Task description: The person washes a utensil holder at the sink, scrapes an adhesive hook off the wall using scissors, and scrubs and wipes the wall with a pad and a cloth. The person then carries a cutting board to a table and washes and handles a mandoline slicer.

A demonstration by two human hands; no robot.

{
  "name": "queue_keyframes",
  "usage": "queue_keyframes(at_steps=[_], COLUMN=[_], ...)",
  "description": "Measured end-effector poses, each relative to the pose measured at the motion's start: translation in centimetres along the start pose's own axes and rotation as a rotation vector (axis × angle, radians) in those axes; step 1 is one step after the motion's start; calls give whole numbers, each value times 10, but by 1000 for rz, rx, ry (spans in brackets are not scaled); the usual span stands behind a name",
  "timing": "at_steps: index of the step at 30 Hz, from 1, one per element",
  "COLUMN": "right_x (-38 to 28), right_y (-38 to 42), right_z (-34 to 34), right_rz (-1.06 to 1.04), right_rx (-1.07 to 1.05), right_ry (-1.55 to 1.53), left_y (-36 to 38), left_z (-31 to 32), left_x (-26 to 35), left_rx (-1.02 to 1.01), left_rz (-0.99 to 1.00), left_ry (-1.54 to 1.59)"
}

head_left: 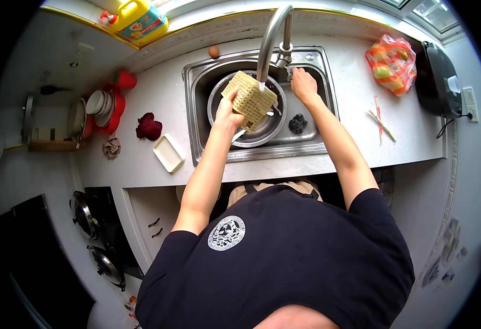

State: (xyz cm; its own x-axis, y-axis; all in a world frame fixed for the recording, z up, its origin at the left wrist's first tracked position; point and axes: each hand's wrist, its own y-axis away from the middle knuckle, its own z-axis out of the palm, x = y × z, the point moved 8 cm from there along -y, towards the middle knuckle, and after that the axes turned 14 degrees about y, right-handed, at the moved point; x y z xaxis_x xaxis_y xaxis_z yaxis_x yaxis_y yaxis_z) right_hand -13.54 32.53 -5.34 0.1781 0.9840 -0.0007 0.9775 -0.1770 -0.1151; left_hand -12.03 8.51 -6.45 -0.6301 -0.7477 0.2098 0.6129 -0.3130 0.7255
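Observation:
My left hand (229,114) grips a cream plastic basket (249,98) with a woven pattern, tilted under the spout of the steel faucet (269,44). A short stream of water falls from the spout onto it. Beneath the basket, a round steel basin (276,127) sits in the sink (328,98), and a white handle-like piece sticks out near my left wrist. My right hand (304,85) is closed at the faucet lever (290,72) behind the sink; the fingertips are partly hidden. A dark steel-wool scourer (298,124) lies in the sink, right of the basin.
A cream tray (169,153), a dark red cloth (148,126) and stacked bowls (100,102) lie left. An egg (213,51) sits behind the sink. Right are chopstick-like sticks (382,125), a bag of fruit (391,64) and a black appliance (439,79). A yellow jug (138,22) stands on the sill.

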Motion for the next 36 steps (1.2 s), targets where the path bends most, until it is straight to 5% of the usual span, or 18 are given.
queue_keyframes(at_steps=[12, 23, 29, 36], right_x=[10, 12, 13, 22], right_y=[-16, -24, -32, -53], right_z=[-8, -4, -5, -7], right_rz=[-135, -182, -272, -307], right_rx=[-55, -187, -178, -127], right_ry=[-152, -215, -225, -207], left_y=[50, 7, 45, 2], left_z=[-16, 7, -18, -3], left_x=[-39, -60, -51, -7], left_rx=[-448, -388, -203, 84], left_rz=[-173, -5, 225, 389], left_ry=[229, 260, 80, 104])
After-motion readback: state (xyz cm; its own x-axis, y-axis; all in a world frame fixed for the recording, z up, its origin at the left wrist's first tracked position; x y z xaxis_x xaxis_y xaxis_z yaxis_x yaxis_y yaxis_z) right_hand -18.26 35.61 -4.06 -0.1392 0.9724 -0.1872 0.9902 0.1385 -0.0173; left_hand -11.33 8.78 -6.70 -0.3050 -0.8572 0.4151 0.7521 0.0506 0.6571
